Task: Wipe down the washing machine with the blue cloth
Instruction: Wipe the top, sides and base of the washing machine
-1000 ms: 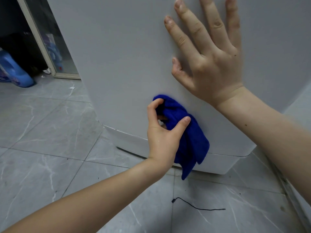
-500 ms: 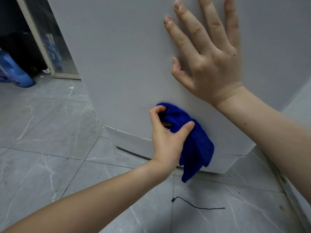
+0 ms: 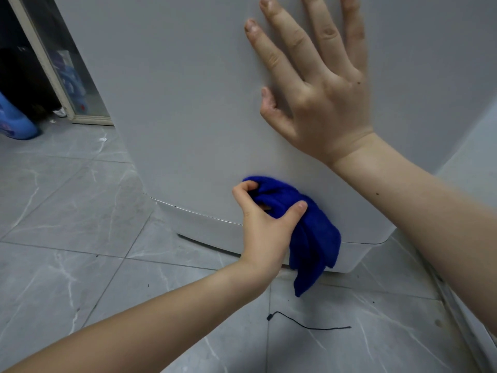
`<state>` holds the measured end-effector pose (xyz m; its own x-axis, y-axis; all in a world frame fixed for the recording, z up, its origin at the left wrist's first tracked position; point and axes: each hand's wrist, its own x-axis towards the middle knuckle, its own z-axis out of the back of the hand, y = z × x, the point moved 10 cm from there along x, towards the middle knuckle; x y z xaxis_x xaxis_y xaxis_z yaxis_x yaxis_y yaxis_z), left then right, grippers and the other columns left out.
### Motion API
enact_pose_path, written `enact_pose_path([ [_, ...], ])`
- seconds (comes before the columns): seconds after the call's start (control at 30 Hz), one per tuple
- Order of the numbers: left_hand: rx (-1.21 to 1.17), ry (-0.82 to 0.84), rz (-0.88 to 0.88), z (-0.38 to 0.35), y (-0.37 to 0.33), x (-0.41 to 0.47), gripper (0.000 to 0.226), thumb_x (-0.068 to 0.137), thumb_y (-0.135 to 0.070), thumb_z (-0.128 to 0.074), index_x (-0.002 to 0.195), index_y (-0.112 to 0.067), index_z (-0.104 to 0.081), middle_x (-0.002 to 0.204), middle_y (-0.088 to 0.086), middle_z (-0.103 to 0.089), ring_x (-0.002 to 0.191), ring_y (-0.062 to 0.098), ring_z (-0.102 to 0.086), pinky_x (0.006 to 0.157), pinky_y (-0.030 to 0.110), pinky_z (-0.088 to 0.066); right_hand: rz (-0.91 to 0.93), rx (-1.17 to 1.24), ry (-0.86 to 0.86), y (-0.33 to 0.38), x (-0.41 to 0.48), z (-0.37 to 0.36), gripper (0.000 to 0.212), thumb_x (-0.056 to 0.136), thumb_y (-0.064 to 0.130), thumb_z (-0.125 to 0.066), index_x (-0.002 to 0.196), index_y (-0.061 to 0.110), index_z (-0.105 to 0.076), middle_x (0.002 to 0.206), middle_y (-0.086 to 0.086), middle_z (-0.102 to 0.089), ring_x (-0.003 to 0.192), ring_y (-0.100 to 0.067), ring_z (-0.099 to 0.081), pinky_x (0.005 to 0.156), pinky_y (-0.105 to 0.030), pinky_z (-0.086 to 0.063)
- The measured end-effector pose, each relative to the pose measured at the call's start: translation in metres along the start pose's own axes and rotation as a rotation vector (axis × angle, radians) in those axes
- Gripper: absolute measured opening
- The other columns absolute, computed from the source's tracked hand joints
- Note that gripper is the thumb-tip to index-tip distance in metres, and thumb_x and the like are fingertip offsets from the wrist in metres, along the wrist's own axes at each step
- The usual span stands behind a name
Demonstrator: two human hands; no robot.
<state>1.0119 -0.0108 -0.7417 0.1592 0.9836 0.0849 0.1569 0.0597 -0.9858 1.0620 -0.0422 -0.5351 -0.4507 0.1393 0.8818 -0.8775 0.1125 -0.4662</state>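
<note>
Head-worn wide-angle view, looking forward and down at close range.

The camera sits above and behind both forearms, which enter from the bottom edge and the right edge. It faces the grey panel of the washing machine point(image 3: 188, 103), close enough that the panel fills the frame beyond the fingers point(image 3: 274, 53) of the right hand point(image 3: 322, 103), whose tips reach the top edge. Below the left hand point(image 3: 265, 227), whose fingers grip the blue cloth point(image 3: 314, 238) near the centre, the tiled floor point(image 3: 80, 238) spreads toward the lower left.
</note>
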Motion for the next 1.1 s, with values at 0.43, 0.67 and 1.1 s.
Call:
enact_pose_path([
  [0.43, -0.028, -0.087, 0.185, -0.001, 0.033, -0.016, 0.064, 0.075, -0.007, -0.079, 0.116, -0.027, -0.034, 0.105, 0.004, -0.057, 0.087, 0.016, -0.064, 0.077, 0.034, -0.058, -0.015, 0.046, 0.006, -0.002, 0.003, 0.005, 0.052, 0.087, 0.017, -0.057, 0.138, 0.010, -0.064, 0.143, -0.011, -0.061, 0.133, -0.039, -0.056, 0.112, -0.060, -0.037],
  [0.67, -0.108, -0.070, 0.063, -0.010, -0.001, -0.004, 0.061, 0.074, -0.010, -0.080, 0.114, -0.032, -0.038, 0.105, 0.001, -0.057, 0.093, 0.020, -0.064, 0.080, 0.047, -0.058, 0.002, 0.063, 0.015, 0.000, 0.003, 0.003, 0.052, 0.087, 0.014, -0.055, 0.138, 0.010, -0.064, 0.142, -0.011, -0.061, 0.132, -0.040, -0.056, 0.112, -0.061, -0.036],
  [1.1, -0.116, -0.048, -0.117, -0.007, -0.047, 0.007, 0.059, 0.076, -0.008, -0.078, 0.117, -0.029, -0.042, 0.094, -0.022, -0.061, 0.089, 0.014, -0.068, 0.071, 0.039, -0.060, -0.006, 0.098, -0.005, 0.000, 0.003, 0.002, 0.054, 0.084, 0.009, -0.054, 0.138, 0.009, -0.064, 0.143, -0.011, -0.060, 0.134, -0.042, -0.054, 0.113, -0.062, -0.034],
])
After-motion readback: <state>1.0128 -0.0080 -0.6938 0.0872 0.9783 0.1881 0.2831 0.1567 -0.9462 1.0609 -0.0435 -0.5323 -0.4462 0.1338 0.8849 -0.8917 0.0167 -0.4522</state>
